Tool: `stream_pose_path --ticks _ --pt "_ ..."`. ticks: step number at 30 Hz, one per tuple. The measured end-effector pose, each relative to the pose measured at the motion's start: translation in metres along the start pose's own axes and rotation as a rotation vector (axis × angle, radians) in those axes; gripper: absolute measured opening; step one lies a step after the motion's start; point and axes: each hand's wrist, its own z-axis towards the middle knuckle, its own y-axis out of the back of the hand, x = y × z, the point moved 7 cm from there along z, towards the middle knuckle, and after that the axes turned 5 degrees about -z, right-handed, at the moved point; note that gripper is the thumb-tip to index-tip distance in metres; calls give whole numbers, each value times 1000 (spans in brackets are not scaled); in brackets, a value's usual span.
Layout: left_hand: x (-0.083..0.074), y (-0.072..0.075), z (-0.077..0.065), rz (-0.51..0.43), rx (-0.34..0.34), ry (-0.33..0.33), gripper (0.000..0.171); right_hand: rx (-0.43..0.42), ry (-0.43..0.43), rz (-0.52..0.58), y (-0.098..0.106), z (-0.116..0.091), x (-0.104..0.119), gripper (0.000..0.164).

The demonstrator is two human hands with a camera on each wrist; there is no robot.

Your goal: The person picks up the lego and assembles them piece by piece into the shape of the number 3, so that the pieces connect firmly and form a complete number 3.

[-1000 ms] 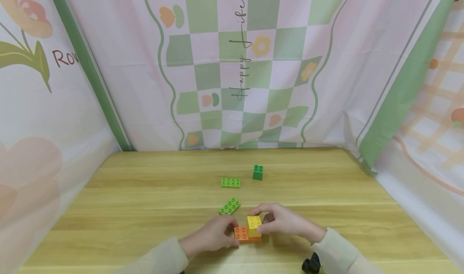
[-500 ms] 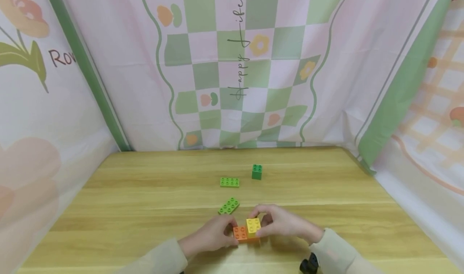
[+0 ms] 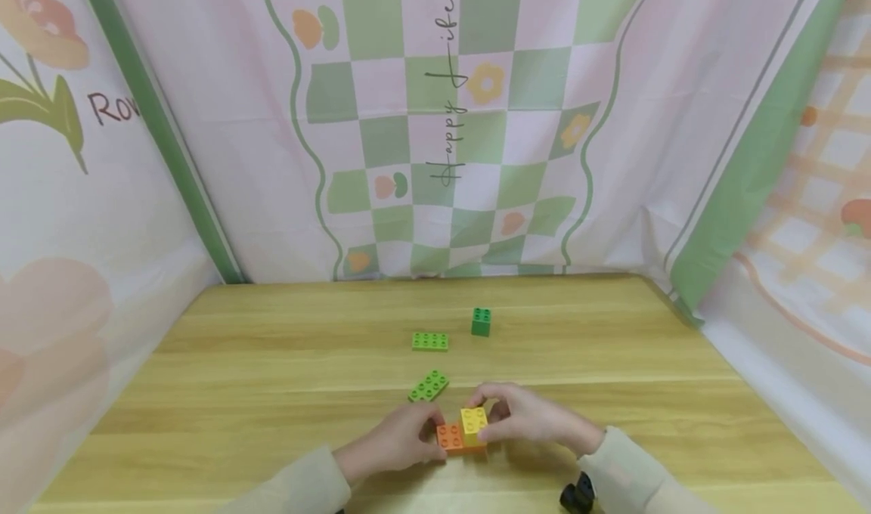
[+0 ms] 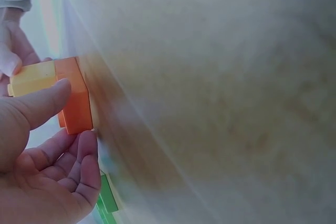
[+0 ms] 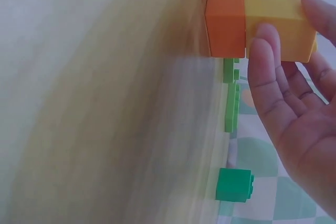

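An orange building brick [image 3: 450, 437] lies near the front of the table, its studs bare on the left half. On its right half sits a yellow building brick [image 3: 473, 420], and the two are face to face in both wrist views. My left hand [image 3: 403, 440] grips the left end of the orange brick, thumb [image 4: 50, 100] on the near side and fingers at the far side. The yellow brick is pinched between the thumb and fingers of my right hand [image 3: 526, 414]. Part of the orange brick's right end is hidden behind the right thumb.
A light green flat brick [image 3: 429, 386] lies slantwise just beyond the left hand. Farther back are a second light green flat brick [image 3: 430, 341] and a dark green square brick [image 3: 481, 322]. A patterned curtain [image 3: 449, 219] hangs behind the wooden table [image 3: 272, 332].
The yellow brick has tipped slightly and now sits a little lower on the orange brick, still in the right hand's grip. The left hand keeps its hold; the head view has shifted slightly.
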Motion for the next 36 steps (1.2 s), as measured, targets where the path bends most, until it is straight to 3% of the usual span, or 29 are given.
stream_pose_path --ticks 20,36 --pt "3 -1 0 4 10 -1 26 -17 -26 98 -1 -5 -7 38" --pt "3 -1 0 36 -1 -28 28 57 -30 220 1 -8 -11 44"
